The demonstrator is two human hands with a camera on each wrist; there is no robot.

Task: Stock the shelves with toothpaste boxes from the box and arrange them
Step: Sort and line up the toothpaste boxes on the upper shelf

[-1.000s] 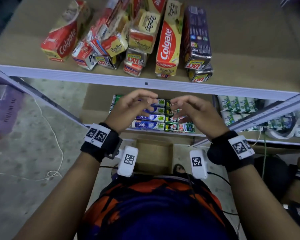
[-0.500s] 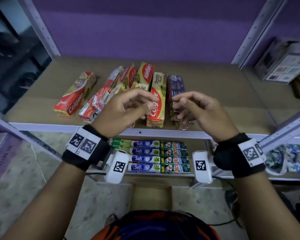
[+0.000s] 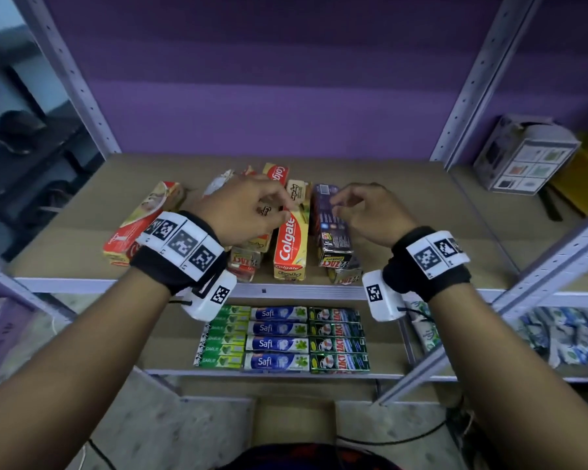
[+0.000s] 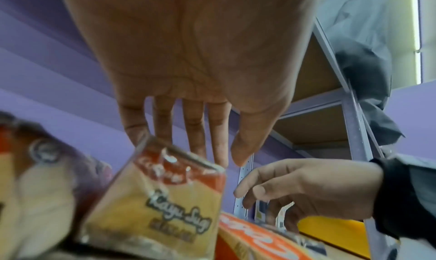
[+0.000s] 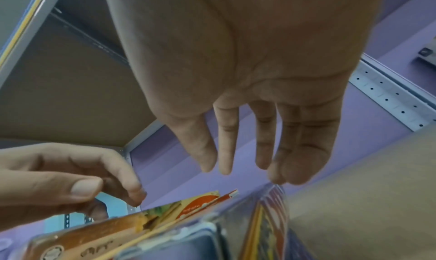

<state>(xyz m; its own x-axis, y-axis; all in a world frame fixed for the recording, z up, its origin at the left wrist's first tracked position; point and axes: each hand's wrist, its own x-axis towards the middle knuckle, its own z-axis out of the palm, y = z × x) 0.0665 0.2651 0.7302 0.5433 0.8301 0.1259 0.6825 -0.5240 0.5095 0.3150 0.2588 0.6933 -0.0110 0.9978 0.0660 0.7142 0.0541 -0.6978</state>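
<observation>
A loose pile of toothpaste boxes lies on the upper shelf (image 3: 404, 205): a red and yellow Colgate box (image 3: 291, 245), a dark blue box (image 3: 331, 225), small Zact boxes (image 3: 245, 262) and another Colgate box (image 3: 133, 228) at the left. My left hand (image 3: 279, 206) hovers over the pile's middle, fingers loosely bent, holding nothing. My right hand (image 3: 336, 205) hangs over the dark blue box, also empty. In the left wrist view the left hand (image 4: 226, 157) stretches above a yellow Kayu Sugi box (image 4: 153, 204). In the right wrist view the right hand (image 5: 235, 167) is relaxed above the dark blue box (image 5: 177, 245).
On the lower shelf lie neat rows of green boxes (image 3: 223, 340), blue Safi boxes (image 3: 279, 337) and dark green Zact boxes (image 3: 336, 337). A brown cardboard box (image 3: 294, 418) stands on the floor below. A white carton (image 3: 523, 154) sits on the neighbouring shelf, right. Metal uprights (image 3: 469, 79) flank the bay.
Both hands have risen from in front of the lower shelf to above the pile on the upper shelf, holding nothing throughout. The head view has tilted upward.
</observation>
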